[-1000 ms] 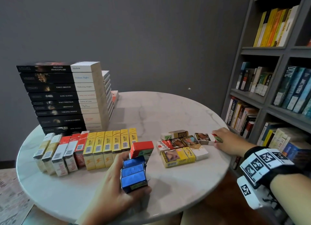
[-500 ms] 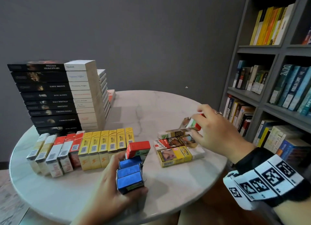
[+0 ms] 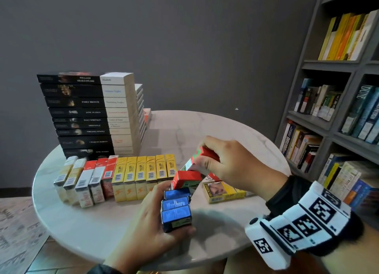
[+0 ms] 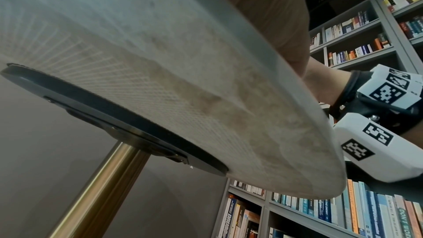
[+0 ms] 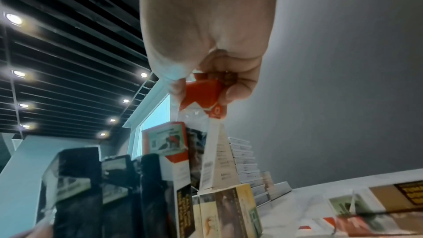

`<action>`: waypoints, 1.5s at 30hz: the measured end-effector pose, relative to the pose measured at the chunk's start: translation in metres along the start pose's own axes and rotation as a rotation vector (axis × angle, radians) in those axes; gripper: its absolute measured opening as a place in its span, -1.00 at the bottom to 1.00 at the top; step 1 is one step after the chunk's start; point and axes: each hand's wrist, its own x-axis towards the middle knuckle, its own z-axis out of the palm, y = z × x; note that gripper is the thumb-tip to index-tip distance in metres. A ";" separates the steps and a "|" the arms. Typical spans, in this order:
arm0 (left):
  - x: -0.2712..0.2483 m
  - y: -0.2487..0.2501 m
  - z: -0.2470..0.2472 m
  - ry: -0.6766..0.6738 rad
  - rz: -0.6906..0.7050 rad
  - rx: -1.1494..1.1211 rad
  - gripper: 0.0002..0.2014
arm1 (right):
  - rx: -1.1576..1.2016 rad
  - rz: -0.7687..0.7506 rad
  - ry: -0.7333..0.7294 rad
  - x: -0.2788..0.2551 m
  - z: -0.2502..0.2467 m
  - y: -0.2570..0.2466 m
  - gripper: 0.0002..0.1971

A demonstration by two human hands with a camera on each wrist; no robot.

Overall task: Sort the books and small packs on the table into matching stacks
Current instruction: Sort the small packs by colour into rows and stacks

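Gripping blue "Marlboro" packs [image 3: 176, 209], left hand [image 3: 151, 228]; other labels seem blurred.

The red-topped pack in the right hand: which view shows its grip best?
The right wrist view: thumb and fingertips pinch the red-topped pack at its top. The head view shows the right hand covering most of it. The left wrist view shows only the table's underside.

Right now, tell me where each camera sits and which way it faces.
Head: above the table, looking down; both hands show, left hand, right hand.
Left wrist: below the table edge, facing up at its underside; a forearm shows.
Right wrist: low, facing up at the right hand.
Shared: the red pack, head and right wrist.
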 end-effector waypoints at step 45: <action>0.000 -0.003 0.003 -0.040 -0.043 -0.244 0.08 | -0.154 0.231 -0.254 0.016 0.025 0.044 -0.47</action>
